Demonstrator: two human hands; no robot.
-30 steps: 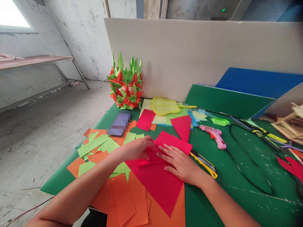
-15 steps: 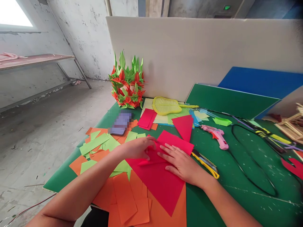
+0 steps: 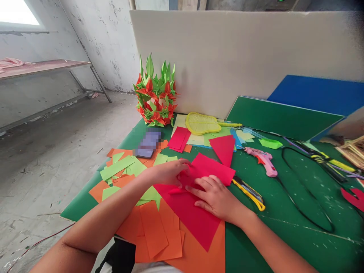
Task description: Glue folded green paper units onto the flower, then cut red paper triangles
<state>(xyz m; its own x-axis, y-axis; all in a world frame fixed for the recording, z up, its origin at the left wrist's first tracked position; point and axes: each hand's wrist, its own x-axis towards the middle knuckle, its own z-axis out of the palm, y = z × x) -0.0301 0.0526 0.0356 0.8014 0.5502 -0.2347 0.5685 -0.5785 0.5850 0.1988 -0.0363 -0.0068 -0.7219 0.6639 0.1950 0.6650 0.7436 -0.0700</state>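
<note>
A large red sheet of paper (image 3: pixel 203 227) lies on orange paper, with a raised fold near its middle. My left hand (image 3: pixel 170 173) rests at the sheet's upper left, fingers curled and apart, with nothing visible between them. My right hand (image 3: pixel 214 195) presses on the sheet, index finger stretched toward the fold, the other fingers partly bent and spread. A red rectangular piece (image 3: pixel 214 168) lies beyond my right hand. Just right of it is a yellow cutter (image 3: pixel 250 193). Red folded paper (image 3: pixel 223 148) sits behind.
Green and orange paper pieces (image 3: pixel 155 231) cover the left side. A phone (image 3: pixel 148 143) lies near a red and green paper ornament (image 3: pixel 156 94). A pink glue gun (image 3: pixel 263 161) with a black cable is at right. Behind are a yellow swatter (image 3: pixel 201 124) and a green board (image 3: pixel 280 117).
My right hand's fingers have bent, and its index finger has moved left toward the fold. My left hand has barely moved on the sheet. The view has shifted slightly.
</note>
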